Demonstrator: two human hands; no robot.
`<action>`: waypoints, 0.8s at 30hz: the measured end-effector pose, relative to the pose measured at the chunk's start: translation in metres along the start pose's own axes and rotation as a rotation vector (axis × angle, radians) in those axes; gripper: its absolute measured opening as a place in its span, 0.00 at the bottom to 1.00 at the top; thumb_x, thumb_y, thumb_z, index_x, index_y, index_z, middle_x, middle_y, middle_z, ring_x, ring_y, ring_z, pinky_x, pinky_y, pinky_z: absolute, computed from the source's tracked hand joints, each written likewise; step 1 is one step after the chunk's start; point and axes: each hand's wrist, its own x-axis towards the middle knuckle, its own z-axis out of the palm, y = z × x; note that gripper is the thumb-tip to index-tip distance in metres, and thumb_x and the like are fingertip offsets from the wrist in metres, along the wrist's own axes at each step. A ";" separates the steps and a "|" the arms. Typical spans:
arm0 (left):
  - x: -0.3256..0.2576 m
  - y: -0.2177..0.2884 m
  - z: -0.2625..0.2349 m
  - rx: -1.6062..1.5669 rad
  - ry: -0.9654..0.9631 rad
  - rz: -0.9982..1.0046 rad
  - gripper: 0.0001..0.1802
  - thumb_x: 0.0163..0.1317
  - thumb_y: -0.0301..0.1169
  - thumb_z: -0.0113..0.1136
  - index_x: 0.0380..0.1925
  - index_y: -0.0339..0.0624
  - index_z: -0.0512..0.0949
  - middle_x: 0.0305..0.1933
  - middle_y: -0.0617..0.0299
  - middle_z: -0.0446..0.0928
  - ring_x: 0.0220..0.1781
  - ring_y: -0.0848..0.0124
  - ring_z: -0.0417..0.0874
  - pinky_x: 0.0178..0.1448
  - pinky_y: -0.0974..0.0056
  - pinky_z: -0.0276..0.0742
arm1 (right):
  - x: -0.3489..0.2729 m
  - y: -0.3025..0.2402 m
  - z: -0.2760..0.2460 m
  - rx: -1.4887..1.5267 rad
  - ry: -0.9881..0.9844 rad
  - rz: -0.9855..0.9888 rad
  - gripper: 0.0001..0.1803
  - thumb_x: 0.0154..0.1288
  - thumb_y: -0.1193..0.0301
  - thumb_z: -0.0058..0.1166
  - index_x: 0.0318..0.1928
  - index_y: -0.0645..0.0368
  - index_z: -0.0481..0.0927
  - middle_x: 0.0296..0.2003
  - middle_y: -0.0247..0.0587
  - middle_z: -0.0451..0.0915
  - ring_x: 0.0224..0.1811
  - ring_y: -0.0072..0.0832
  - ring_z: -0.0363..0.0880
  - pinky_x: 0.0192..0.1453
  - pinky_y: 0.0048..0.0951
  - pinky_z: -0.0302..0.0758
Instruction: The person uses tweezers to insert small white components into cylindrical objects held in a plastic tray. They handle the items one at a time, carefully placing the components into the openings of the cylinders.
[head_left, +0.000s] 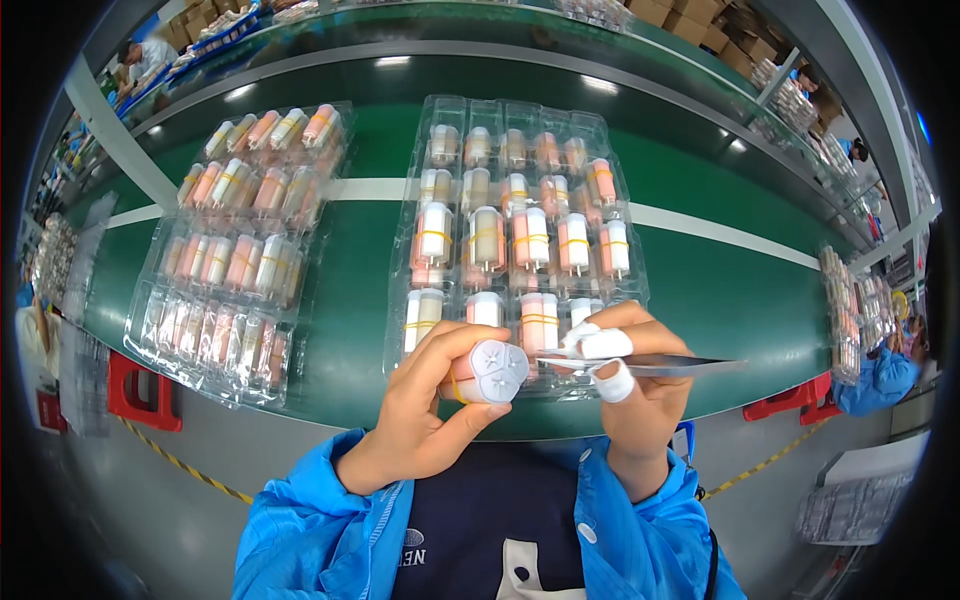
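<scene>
My left hand (430,405) grips a small white and pink cylinder (487,371) with a yellow band, its round end cap turned toward me. My right hand (630,385), with white finger cots on several fingertips, holds metal tweezers (640,365) whose tips point left at the cylinder's cap. Just beyond both hands lies a clear plastic blister tray (400,300) holding rows of the same white and pink cylinders, standing upright.
A second clear tray (150,330) of cylinders lies to the left on the green conveyor belt (730,290). More stacked trays (850,310) stand at the right, beside a person in a blue coat (880,375). Red brackets (135,390) sit under the belt edge.
</scene>
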 end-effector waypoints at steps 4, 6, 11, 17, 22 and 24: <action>0.005 0.003 0.011 -0.086 0.015 -0.050 0.27 0.55 0.21 0.62 0.56 0.30 0.66 0.51 0.51 0.70 0.52 0.67 0.74 0.57 0.63 0.70 | 0.001 0.000 -0.002 -0.081 -0.004 -0.014 0.10 0.55 0.79 0.63 0.39 0.66 0.82 0.37 0.50 0.83 0.40 0.31 0.82 0.43 0.29 0.77; 0.008 0.001 0.013 0.004 0.023 0.003 0.27 0.53 0.20 0.63 0.55 0.30 0.68 0.51 0.50 0.70 0.51 0.66 0.75 0.56 0.63 0.71 | 0.001 -0.001 -0.004 -0.103 0.003 -0.003 0.10 0.55 0.79 0.63 0.39 0.66 0.82 0.36 0.49 0.83 0.39 0.31 0.82 0.42 0.28 0.77; 0.015 -0.002 0.017 0.309 0.057 0.166 0.25 0.49 0.17 0.65 0.50 0.31 0.72 0.50 0.47 0.71 0.48 0.64 0.77 0.50 0.64 0.74 | 0.003 0.001 -0.008 -0.139 0.014 -0.014 0.10 0.55 0.78 0.64 0.40 0.65 0.83 0.35 0.48 0.83 0.37 0.29 0.83 0.41 0.27 0.78; 0.016 -0.006 0.017 0.441 0.074 0.242 0.24 0.49 0.17 0.65 0.49 0.31 0.73 0.47 0.47 0.73 0.45 0.62 0.78 0.46 0.65 0.75 | 0.003 0.003 -0.010 -0.160 0.004 -0.017 0.10 0.55 0.79 0.64 0.40 0.65 0.83 0.35 0.48 0.83 0.37 0.29 0.83 0.41 0.27 0.78; 0.015 -0.006 0.020 0.407 0.132 0.245 0.29 0.40 0.14 0.60 0.50 0.33 0.75 0.45 0.49 0.74 0.43 0.57 0.76 0.44 0.61 0.73 | 0.004 0.003 -0.007 -0.182 -0.002 -0.016 0.09 0.56 0.78 0.63 0.39 0.65 0.83 0.35 0.48 0.83 0.37 0.29 0.83 0.41 0.27 0.78; 0.014 -0.007 0.019 0.404 0.137 0.240 0.29 0.40 0.14 0.60 0.50 0.33 0.75 0.45 0.49 0.74 0.43 0.57 0.76 0.44 0.61 0.73 | 0.003 0.004 -0.007 -0.175 0.002 -0.010 0.09 0.56 0.78 0.63 0.39 0.65 0.83 0.34 0.48 0.83 0.37 0.30 0.83 0.41 0.27 0.78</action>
